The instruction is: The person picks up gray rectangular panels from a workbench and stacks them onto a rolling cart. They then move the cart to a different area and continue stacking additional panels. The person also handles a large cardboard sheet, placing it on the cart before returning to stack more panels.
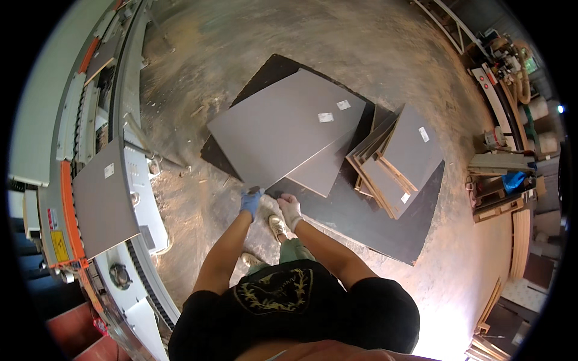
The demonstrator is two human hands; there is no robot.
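Observation:
A large grey board (283,126) with two white labels lies slanted on top of other panels in front of me. My left hand (250,201), in a blue glove, is closed at the board's near corner. Just right of it is my right hand (290,210), in a white glove with fingers curled; what it holds, if anything, is hidden. Under the large board a smaller grey panel (319,174) sticks out. Beneath everything lies a dark base sheet (385,231) on the floor.
Right of the large board, several grey panels (415,144) with raw brown edges are stacked unevenly. A long machine with an orange rail (71,204) runs along my left, bearing another grey board (103,201). Wooden pieces (500,204) stand at the far right. Dust covers the concrete floor (186,210).

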